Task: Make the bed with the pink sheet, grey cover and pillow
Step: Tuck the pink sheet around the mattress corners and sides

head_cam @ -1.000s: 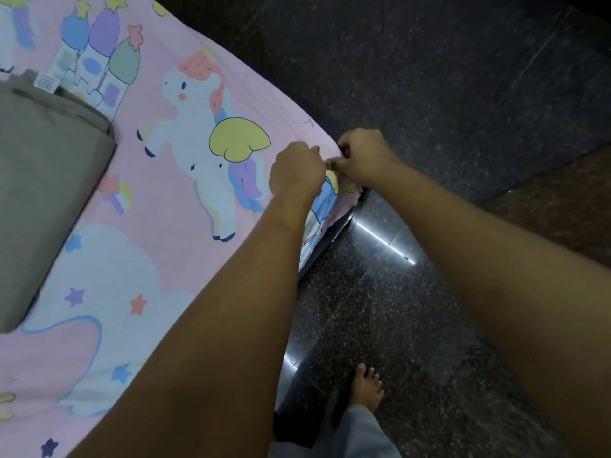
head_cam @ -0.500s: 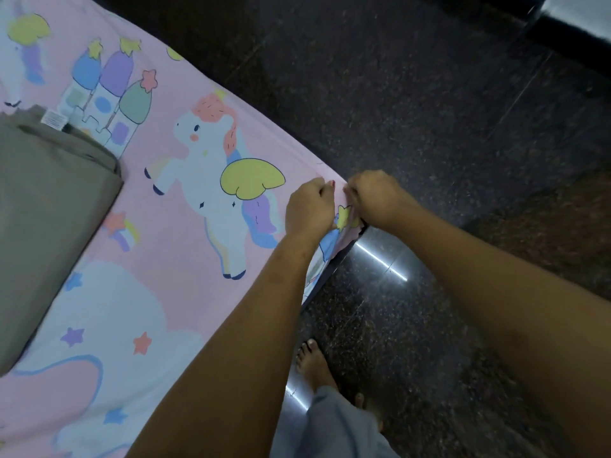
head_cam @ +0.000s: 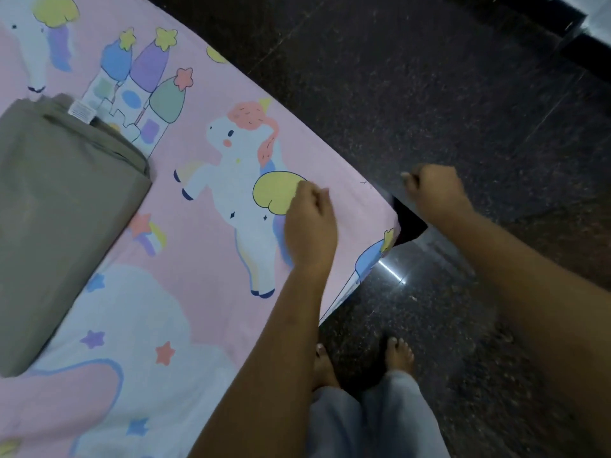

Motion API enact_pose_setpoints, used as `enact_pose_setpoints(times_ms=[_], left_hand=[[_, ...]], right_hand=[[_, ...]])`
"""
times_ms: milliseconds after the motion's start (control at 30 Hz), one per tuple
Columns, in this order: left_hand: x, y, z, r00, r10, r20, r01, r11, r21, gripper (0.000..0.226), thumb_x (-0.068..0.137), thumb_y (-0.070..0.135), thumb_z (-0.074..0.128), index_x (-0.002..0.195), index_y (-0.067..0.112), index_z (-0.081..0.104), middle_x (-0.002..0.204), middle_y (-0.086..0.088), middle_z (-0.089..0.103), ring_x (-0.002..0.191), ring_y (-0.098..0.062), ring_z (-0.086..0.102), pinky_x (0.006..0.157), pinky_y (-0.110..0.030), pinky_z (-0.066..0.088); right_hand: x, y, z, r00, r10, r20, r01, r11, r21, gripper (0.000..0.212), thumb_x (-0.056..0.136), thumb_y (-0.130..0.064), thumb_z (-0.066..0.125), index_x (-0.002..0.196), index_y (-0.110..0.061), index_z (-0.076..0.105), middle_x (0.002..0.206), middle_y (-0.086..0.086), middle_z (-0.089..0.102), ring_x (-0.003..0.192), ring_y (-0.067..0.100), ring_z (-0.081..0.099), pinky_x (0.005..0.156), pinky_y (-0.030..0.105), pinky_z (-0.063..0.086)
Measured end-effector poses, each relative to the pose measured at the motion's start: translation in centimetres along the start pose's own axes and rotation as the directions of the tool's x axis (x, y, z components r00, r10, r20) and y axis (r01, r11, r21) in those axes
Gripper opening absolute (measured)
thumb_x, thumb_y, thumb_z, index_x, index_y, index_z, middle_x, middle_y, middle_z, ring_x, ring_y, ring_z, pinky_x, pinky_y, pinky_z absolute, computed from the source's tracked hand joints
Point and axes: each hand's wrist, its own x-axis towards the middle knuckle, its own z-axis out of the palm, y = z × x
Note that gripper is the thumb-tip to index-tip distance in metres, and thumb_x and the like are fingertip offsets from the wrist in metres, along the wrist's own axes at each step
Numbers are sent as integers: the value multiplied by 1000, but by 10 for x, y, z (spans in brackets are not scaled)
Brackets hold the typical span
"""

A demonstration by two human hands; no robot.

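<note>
Since the pink sheet already lies flat over the right corner of the bed, I judge the step is smoothing: I'd sweep outward from the unicorn print to the edge, then tuck. My left hand hovers curled above the sheet, its grip too blurred to tell. My right hand is a fist on nothing, over the dark polished floor. The folded grey cover lies at left on the sheet.

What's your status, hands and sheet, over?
Left hand curled over pink sheet, grip unclear. Right hand fisted, empty, over floor. Grey cover folded on sheet.
</note>
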Motion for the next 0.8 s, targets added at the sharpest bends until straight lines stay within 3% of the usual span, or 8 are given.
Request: enact_pose_setpoints(times_ms=[67, 133, 267, 367, 533, 633, 800], left_hand=[[-8, -20, -11, 991, -68, -114, 64, 997, -39, 10, 95, 20, 51, 93, 10, 53, 84, -2, 61, 80, -23, 57, 66, -29, 39], [-15, -38, -18, 981, -83, -174, 82, 997, -13, 12, 92, 14, 55, 102, 8, 57, 97, -5, 63, 92, -25, 58, 76, -32, 44], [-23, -57, -13, 989, 55, -141, -25, 979, 202, 37, 86, 15, 61, 122, 8, 55, 124, -9, 58, 115, -29, 51, 91, -36, 42], [-24, -60, 1, 987, 63, -149, -26, 971, 240, 41, 88, 18, 54, 128, 9, 54, 133, -12, 53, 124, -31, 46, 100, -41, 40], [-30, -45, 21, 988, 45, -147, -6, 967, 255, 49, 93, 29, 33, 139, 15, 45, 145, -9, 43, 136, -31, 35, 107, -46, 29], [-26, -34, 32, 992, 4, -127, 28, 970, 243, 46, 97, 23, 38, 143, 18, 38, 151, -6, 33, 141, -27, 26, 111, -46, 24], [-18, -9, 48, 997, 0, -80, 24, 953, 302, 51, 98, 23, 44, 147, 23, 31, 158, -6, 18, 146, -27, 14, 116, -40, 13]], right_hand=[[-4, -32, 6, 996, -87, -15, 88, 987, 133, 34, 100, -31, 43, 98, -1, 59, 87, 14, 56, 80, 27, 53, 67, 31, 37], [-7, -63, 22, 987, -162, 0, 159, 971, 177, 40, 98, -42, 41, 106, -7, 55, 100, 14, 58, 92, 29, 55, 75, 36, 43], [0, -91, 40, 990, -131, -44, 132, 991, 14, 52, 98, -51, 33, 121, -8, 51, 125, 16, 54, 117, 35, 48, 91, 46, 41], [6, -94, 47, 971, -220, -90, 218, 975, -33, 44, 103, -38, 29, 119, -6, 54, 121, 18, 57, 112, 35, 52, 87, 43, 43], [15, -90, 45, 972, -180, -153, 202, 969, 144, 38, 104, -29, 30, 109, -1, 56, 105, 23, 64, 97, 39, 61, 78, 41, 45], [23, -84, 41, 968, -227, -110, 237, 968, 82, 39, 104, -33, 30, 110, -3, 54, 101, 22, 65, 94, 37, 63, 80, 44, 50], [32, -74, 36, 959, -275, -65, 276, 961, 6, 39, 104, -33, 31, 114, -3, 54, 100, 18, 65, 92, 32, 65, 70, 33, 45]])
